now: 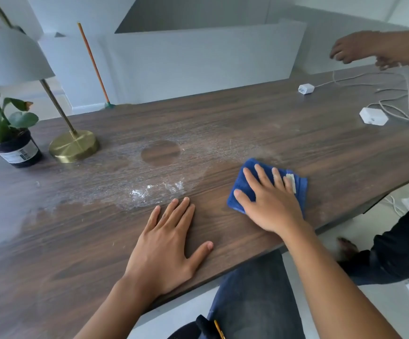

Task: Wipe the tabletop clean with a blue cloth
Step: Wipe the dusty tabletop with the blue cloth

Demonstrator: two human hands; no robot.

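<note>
Surface: dark wood-grain counter (223, 123), viewed from above.

Right hand (269, 204): flat, fingers spread, palm down on the blue cloth (245, 184), pressing it to the counter. Not clenched; cloth is held under the palm, no fist. Cloth is folded, lies near the counter's near-right edge, w/ a pale tag (292, 182) showing beside the fingers.

Left hand (166, 243): open, flat on bare wood, fingers together, thumb out to the right. Holds nothing. Sits left of the cloth, apart from it.

Residue: whitish dusty film (115, 182) across centre-left of counter, w/ small white clumps (141, 192) just beyond the left fingertips. One clean round patch (160, 152) inside the film. Wood around the cloth and toward the near edge looks clear of film.

Other items: brass lamp base (74, 146) at far left w/ slanted stem and pale shade (10, 55); potted plant (8, 133) in a dark labelled pot just left of the base. Far right: two white adapters (306, 88) (373, 115) and loose white cables (404, 99).

Second person: a hand (352, 51) over the far-right corner, touching the cables. Dark clothing at right edge.

Orange broom handle (93, 64) leans against the wall behind the counter.
</note>
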